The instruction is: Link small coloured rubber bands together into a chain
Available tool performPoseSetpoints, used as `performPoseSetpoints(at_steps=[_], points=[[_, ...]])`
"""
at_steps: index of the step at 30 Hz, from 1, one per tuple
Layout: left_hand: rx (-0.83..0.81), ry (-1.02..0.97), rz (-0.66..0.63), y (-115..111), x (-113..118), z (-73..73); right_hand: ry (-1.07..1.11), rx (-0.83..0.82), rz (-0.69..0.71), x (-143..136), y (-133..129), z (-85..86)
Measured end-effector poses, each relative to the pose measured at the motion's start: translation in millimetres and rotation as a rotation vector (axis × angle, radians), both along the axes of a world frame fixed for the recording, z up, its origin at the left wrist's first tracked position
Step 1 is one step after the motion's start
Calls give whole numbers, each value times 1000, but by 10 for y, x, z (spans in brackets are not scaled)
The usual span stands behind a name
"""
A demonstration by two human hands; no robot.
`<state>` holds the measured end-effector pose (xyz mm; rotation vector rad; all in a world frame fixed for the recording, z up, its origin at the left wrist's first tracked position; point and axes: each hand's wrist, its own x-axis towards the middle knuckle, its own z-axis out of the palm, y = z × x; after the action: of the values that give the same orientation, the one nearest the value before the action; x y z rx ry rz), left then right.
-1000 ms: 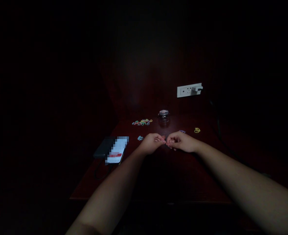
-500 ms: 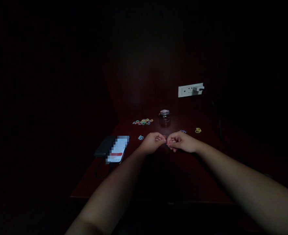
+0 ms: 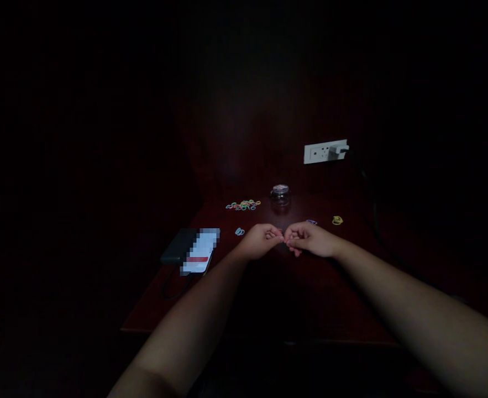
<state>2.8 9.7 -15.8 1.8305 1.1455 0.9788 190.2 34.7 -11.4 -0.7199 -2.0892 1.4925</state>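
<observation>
Over the middle of the dark red table [image 3: 310, 309], my left hand [image 3: 262, 241] and my right hand [image 3: 310, 239] meet at the fingertips. Both are closed in a pinch; whatever lies between the fingers is too small and dim to name. Left of my left hand is a small group of light blue bands [image 3: 239, 232]. Purple bands [image 3: 311, 222] lie just behind my right hand, partly covered by it. Yellow bands [image 3: 337, 220] rest farther right. A loose pile of mixed-colour bands [image 3: 244, 205] is spread toward the back.
A clear jar with a lid [image 3: 281, 195] stands at the back of the table. To the left lie a lit phone [image 3: 202, 251] and a dark flat box [image 3: 177, 247] with a cable. A wall socket [image 3: 320, 153] holds a white plug [image 3: 338, 149], its cord hanging at the right.
My fingertips have come slightly closer together and now touch or nearly touch. The view has shifted a little; the bands, jar and phone stay in place.
</observation>
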Motion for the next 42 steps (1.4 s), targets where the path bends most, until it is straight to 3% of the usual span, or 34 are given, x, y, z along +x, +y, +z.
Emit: performPoseSetpoints(at_steps=[4, 19, 42], points=[[14, 11, 43, -7, 15, 17, 0, -6, 24, -4, -10, 9], [-52, -44, -80, 5, -10, -44, -9, 86, -66, 11, 44, -21], [-64, -74, -108, -15, 1, -31, -23, 91, -61, -8, 40, -31]])
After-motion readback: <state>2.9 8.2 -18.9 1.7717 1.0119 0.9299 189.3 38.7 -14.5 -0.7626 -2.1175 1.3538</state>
